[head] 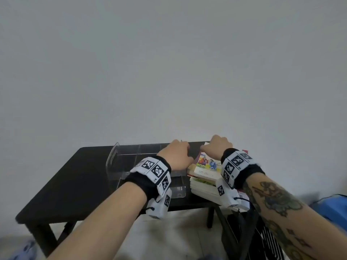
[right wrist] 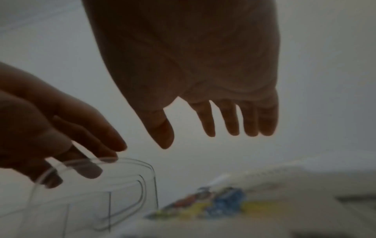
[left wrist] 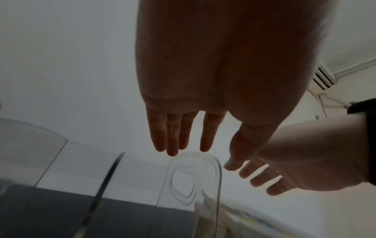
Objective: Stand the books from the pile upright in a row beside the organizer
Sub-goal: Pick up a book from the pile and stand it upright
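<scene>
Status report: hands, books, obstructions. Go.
Left hand open above clear organizer. Right hand open over book pile, not gripping. Books lie flat, none upright. Nothing obstructing.

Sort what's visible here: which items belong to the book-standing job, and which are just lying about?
Belongs to the job:
- pile of books, flat on the black table
- clear organizer, left of the pile
- left hand, open over the organizer's end
- right hand, open above the pile

Lying about:
- blue object at the right edge
- air conditioner on the wall
</scene>
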